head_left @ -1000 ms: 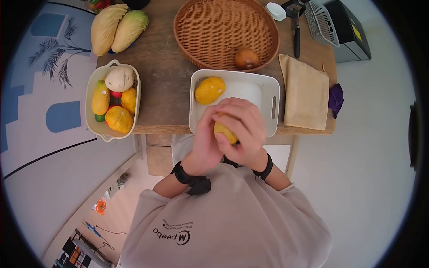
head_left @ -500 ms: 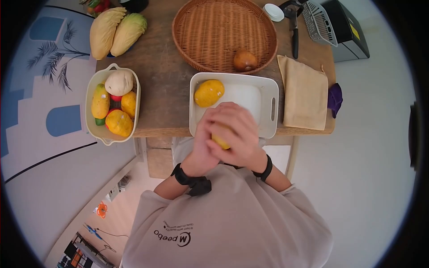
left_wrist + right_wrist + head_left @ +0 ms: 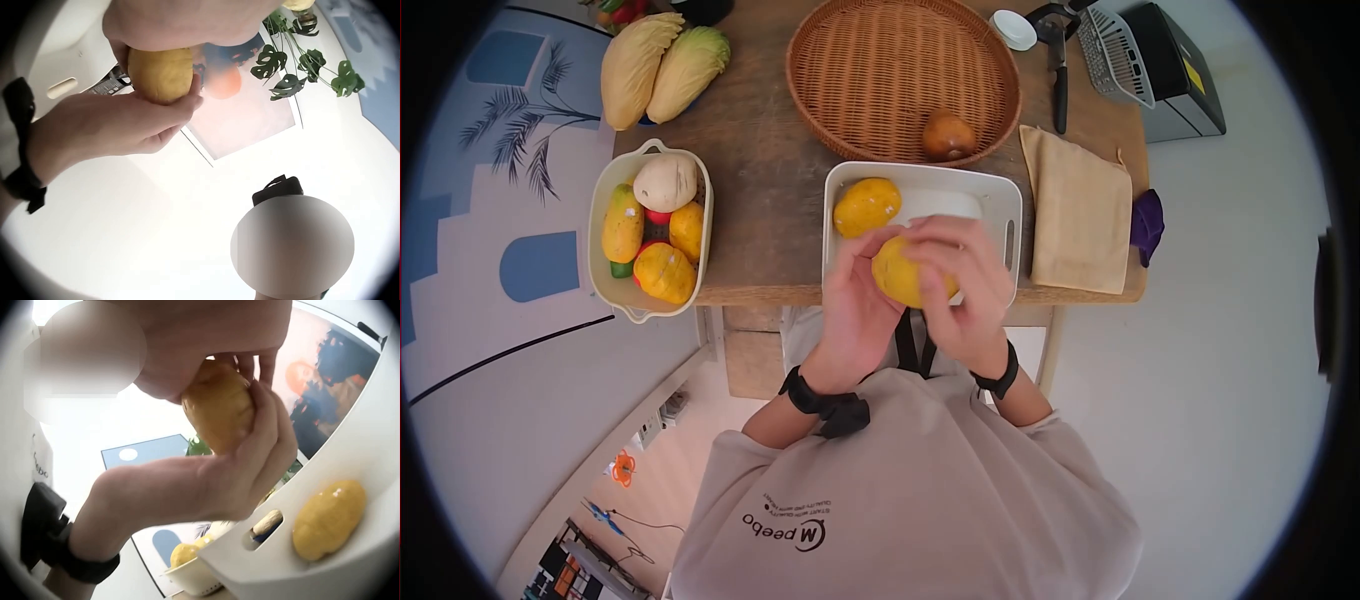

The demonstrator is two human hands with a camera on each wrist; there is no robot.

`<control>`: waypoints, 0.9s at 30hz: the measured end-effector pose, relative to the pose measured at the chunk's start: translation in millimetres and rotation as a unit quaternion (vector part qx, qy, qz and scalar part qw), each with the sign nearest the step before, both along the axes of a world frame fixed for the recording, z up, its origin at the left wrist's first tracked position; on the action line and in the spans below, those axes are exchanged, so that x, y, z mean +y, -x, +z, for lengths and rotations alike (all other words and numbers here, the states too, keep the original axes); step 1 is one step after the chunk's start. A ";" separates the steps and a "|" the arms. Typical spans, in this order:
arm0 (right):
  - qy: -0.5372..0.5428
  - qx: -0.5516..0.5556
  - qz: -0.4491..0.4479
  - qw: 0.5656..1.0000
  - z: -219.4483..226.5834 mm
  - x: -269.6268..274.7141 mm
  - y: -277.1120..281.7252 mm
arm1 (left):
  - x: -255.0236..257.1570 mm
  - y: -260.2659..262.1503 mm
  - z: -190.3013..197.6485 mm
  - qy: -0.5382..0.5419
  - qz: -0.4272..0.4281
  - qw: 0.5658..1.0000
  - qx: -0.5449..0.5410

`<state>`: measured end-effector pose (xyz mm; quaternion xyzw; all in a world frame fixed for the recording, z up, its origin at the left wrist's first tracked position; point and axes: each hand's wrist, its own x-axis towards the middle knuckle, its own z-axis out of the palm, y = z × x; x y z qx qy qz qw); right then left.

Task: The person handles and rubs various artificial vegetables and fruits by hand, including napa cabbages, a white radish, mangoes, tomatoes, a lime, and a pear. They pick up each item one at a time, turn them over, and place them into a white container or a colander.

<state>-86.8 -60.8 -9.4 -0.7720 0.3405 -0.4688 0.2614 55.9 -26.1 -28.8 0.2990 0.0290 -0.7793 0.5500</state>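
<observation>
Both hands hold one yellow fruit (image 3: 897,270) above the near side of a white tub (image 3: 1008,200). The left hand (image 3: 858,310) cups it from the left, its fingers curved along the far side. From the right, the right hand (image 3: 968,290) grips it with thumb and slightly blurred fingers. In the left wrist view the fruit (image 3: 160,75) lies between the left hand (image 3: 187,24) and the right hand (image 3: 125,122). In the right wrist view the left hand (image 3: 206,481) is under the fruit (image 3: 219,406). Another yellow fruit (image 3: 867,207) lies in the tub's far left corner.
A cream basket (image 3: 599,265) of mixed produce stands left, two cabbages (image 3: 688,72) behind it. Beyond the tub is a wicker tray (image 3: 900,65) with a brown round item (image 3: 948,135). Right are a folded cloth (image 3: 1080,215), a black-handled knife (image 3: 1061,100) and a grey basket (image 3: 1115,55).
The hands have parted somewhat, the right one shifting right, and more of the fruit shows between them. The fruit has risen a little toward the tub's middle since half a second ago.
</observation>
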 end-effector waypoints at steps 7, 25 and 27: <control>-0.095 -0.077 -0.032 0.992 2.6 -5.2 7.1 | 2.6 3.6 10.1 -0.033 -0.013 0.999 0.026; -0.006 -0.017 -0.066 0.998 1.9 -5.5 -2.0 | 4.5 -3.7 0.0 0.002 -0.008 0.999 0.037; -0.022 -0.013 -0.069 0.997 2.8 -9.6 -2.5 | -1.4 -1.3 19.6 0.009 -0.017 1.000 0.022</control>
